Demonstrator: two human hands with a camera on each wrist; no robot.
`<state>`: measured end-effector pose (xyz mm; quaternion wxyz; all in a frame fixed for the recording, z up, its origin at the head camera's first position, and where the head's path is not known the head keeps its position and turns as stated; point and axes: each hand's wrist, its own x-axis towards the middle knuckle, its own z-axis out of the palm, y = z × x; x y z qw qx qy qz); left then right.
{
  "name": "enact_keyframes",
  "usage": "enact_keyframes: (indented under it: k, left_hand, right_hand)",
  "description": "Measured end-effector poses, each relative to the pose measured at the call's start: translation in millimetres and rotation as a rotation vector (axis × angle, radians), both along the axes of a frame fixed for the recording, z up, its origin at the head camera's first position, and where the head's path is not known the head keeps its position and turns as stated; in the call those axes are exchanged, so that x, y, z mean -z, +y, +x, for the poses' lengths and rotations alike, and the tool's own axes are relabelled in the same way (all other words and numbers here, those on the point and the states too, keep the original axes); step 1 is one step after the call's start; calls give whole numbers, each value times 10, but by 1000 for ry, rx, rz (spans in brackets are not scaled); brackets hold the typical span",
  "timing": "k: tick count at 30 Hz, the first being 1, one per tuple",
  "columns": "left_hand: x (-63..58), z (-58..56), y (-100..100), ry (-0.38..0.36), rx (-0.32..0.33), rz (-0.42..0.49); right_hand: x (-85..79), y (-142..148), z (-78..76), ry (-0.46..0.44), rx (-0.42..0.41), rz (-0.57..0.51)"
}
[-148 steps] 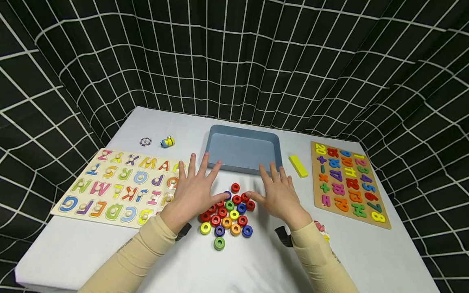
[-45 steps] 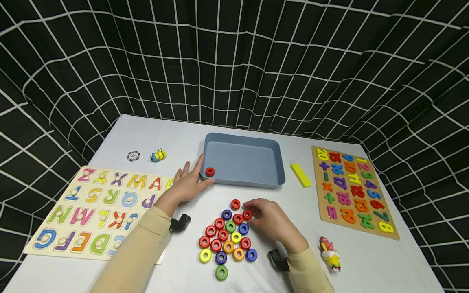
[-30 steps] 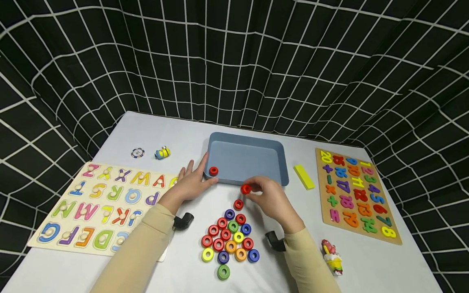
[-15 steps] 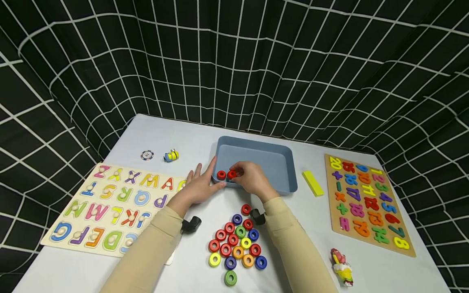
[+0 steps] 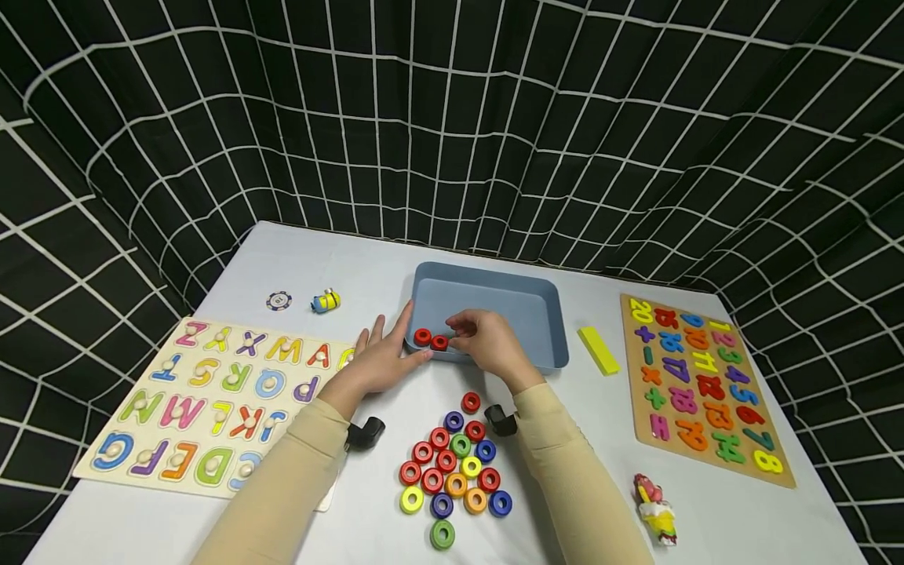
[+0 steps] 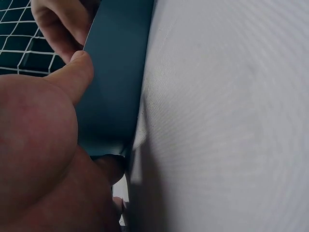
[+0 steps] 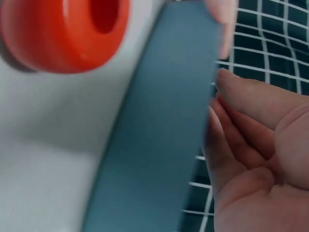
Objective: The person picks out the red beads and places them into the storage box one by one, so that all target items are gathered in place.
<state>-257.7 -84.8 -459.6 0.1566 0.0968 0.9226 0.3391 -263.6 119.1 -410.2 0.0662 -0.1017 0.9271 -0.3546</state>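
Two red rings [image 5: 422,337] lie side by side in the front left corner of the blue-grey tray [image 5: 523,318]. My left hand [image 5: 381,361] rests at that corner, fingers fairly straight along the left wall and thumb at the front rim. My right hand [image 5: 489,345] is over the front wall, its bent thumb and index finger apart just right of the second red ring [image 5: 439,343]. In the right wrist view the tray wall [image 7: 154,125] partly hides the fingertips. A loose red ring [image 7: 63,34] looms close there.
Several coloured rings [image 5: 446,461] cluster on the white table in front of the tray. A letter board [image 5: 212,408] lies left, a number board [image 5: 706,392] right. Around them are a yellow block [image 5: 598,351], an ice-cream-like toy [image 5: 655,510], a small yellow-blue figure [image 5: 326,301] and a chip [image 5: 278,300].
My right hand took a red ring from the cluster, carried it into the tray beside the first one and let it go. My left hand stayed at the tray corner over the last moments.
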Motion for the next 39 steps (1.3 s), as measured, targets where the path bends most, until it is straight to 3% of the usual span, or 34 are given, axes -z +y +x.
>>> enact_keyframes:
  k: [9, 14, 19, 24, 31, 39]
  left_hand:
    - [-36, 22, 22, -5, -7, -1]
    - [-38, 33, 2, -18, -13, 3]
    - [-28, 32, 0, -17, -11, 5]
    - [-30, 22, 23, -16, -5, 9]
    - [-47, 17, 8, -13, -10, 16]
    - [-30, 21, 17, -5, 0, 2]
  right_hand:
    - [-144, 244, 379, 4, 3, -139]
    - [-37, 315, 614, -47, 13, -123]
    - [145, 353, 754, -86, 5, -95]
    - [239, 379, 834, -90, -4, -44]
    - [240, 382, 839, -53, -20, 34]
    - [51, 409, 732, -41, -2, -82]
